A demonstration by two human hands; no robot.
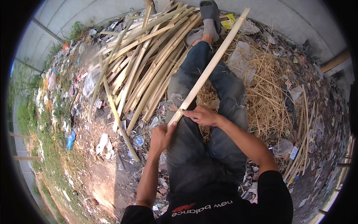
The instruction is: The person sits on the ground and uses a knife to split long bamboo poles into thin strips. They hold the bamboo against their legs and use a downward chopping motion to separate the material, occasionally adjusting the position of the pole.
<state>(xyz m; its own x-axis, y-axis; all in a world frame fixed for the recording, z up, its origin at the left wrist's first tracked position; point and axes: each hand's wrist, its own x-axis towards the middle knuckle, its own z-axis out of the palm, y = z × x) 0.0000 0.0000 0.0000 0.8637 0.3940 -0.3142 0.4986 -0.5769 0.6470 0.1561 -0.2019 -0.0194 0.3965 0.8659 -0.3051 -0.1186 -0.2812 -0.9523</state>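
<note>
A long, pale split bamboo strip (212, 67) lies slantwise across my legs, its far end up past my shoes. My left hand (161, 136) is closed around its near end, thumb along the top. Close by, my right hand (202, 115) is curled in a fist with the fingertips at the strip's edge, where a notch or node shows. A small bit of blue peeks out between its fingers; the rest of what it grips is hidden.
A large heap of bamboo strips (149, 71) spreads to the left of my legs. On the right lie straw-like shavings (266, 100) and a bundle of thin strips (304, 138). Litter covers the ground, and a grey wall (298, 22) runs along the back.
</note>
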